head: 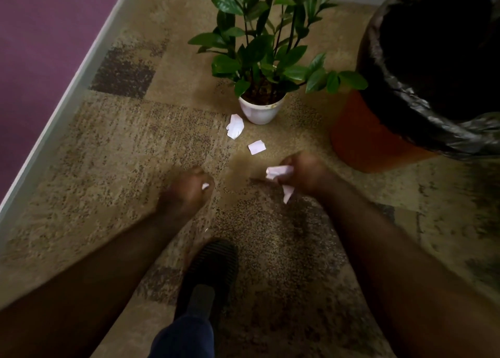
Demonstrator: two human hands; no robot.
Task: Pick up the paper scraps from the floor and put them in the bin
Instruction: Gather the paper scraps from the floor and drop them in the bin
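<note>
Two white paper scraps lie on the carpet: a crumpled one (234,126) beside the plant pot and a small flat one (256,147) just in front of my hands. My right hand (303,175) is shut on a bunch of white scraps (278,171), with one piece hanging below the fist. My left hand (186,192) is a closed fist with a bit of white paper (205,186) showing at the thumb side. The orange bin (359,138), lined with a black bag (405,95), stands at the upper right, beyond my right hand.
A green plant in a white pot (261,111) stands on the patterned brown carpet just behind the scraps. A pale baseboard (67,92) and a purple wall run along the left. My foot in a dark slipper (209,271) is below my hands.
</note>
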